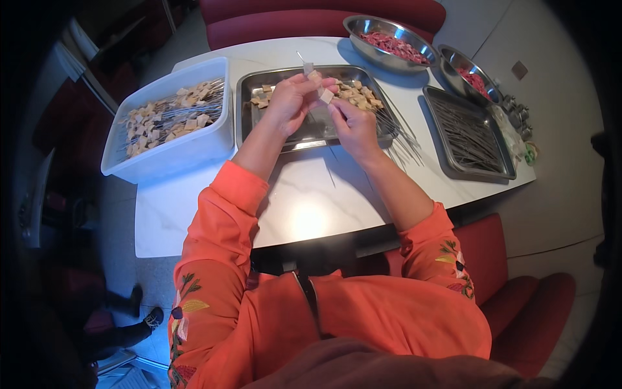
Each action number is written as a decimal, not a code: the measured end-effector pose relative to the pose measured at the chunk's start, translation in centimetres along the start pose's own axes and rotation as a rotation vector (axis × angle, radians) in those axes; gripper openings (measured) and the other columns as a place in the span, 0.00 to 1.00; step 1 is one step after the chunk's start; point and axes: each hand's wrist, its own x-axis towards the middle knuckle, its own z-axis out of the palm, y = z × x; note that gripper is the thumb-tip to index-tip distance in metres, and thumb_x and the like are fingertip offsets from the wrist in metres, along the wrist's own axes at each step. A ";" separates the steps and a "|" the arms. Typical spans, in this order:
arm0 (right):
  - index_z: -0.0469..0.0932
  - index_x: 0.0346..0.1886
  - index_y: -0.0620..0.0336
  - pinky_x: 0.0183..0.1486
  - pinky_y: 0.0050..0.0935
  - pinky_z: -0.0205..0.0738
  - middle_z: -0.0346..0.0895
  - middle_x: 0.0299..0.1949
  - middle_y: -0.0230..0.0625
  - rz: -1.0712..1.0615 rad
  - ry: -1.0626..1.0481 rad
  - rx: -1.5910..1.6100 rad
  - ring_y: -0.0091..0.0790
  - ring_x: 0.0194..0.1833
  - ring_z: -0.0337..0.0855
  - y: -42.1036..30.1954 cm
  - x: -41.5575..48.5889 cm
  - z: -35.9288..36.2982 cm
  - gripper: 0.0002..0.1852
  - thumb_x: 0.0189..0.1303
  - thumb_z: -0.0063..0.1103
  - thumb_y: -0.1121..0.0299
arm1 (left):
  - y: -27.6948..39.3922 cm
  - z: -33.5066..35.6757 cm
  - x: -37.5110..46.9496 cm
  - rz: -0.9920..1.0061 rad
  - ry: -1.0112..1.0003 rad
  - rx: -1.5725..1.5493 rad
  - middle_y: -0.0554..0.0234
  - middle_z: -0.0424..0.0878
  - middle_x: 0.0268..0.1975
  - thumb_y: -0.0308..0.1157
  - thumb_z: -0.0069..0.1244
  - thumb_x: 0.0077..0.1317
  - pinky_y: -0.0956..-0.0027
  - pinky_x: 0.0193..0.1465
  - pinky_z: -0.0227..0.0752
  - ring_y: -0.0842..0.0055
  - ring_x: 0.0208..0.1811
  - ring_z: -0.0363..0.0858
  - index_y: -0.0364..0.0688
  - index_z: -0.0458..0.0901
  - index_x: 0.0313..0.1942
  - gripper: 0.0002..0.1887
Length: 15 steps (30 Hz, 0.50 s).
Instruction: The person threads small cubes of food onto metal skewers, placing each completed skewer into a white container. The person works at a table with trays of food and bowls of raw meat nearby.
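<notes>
My left hand [290, 99] is closed around a thin skewer [300, 57] that carries pale, square food pieces [326, 96]; its tip sticks up beyond the fingers. At the lowest piece, my right hand [354, 124] pinches with thumb and forefinger; the skewer inside that grip is hidden. Both hands are above a metal tray [311, 144], which holds more pale pieces [358, 95] and loaded skewers whose bare ends fan out over its right rim. To the left, a white plastic tub [167, 154] contains many skewers loaded with similar pieces.
A dark metal tray [508, 171] of bare skewers [469, 133] lies at the right. Behind it, two steel bowls [384, 57] [491, 95] hold raw red meat. Small metal containers [520, 116] stand at the table's right edge. Another person's shoe [154, 318] shows on the floor at left.
</notes>
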 end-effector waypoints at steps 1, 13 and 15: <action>0.79 0.36 0.61 0.21 0.24 0.64 0.70 0.14 0.35 -0.012 0.000 -0.022 0.22 0.16 0.69 0.0 0.0 0.0 0.06 0.59 0.57 0.70 | -0.3 0.0 0.1 0.011 -0.001 0.000 0.43 0.78 0.46 0.25 0.45 0.64 0.67 0.49 0.77 0.65 0.44 0.81 0.27 0.66 0.50 0.16; 0.79 0.34 0.60 0.22 0.26 0.64 0.71 0.15 0.37 0.074 -0.037 -0.013 0.24 0.17 0.69 -0.4 0.1 -0.5 0.06 0.59 0.57 0.68 | -1.8 0.9 -0.2 0.009 0.023 -0.027 0.42 0.76 0.49 0.21 0.41 0.65 0.64 0.54 0.73 0.63 0.49 0.78 0.27 0.62 0.53 0.17; 0.79 0.35 0.60 0.22 0.25 0.64 0.71 0.15 0.34 0.099 -0.063 0.004 0.21 0.17 0.69 0.1 0.1 -0.2 0.07 0.60 0.55 0.68 | -1.6 0.8 -0.2 0.017 0.039 -0.005 0.41 0.76 0.48 0.20 0.42 0.64 0.63 0.55 0.72 0.62 0.49 0.79 0.27 0.63 0.52 0.16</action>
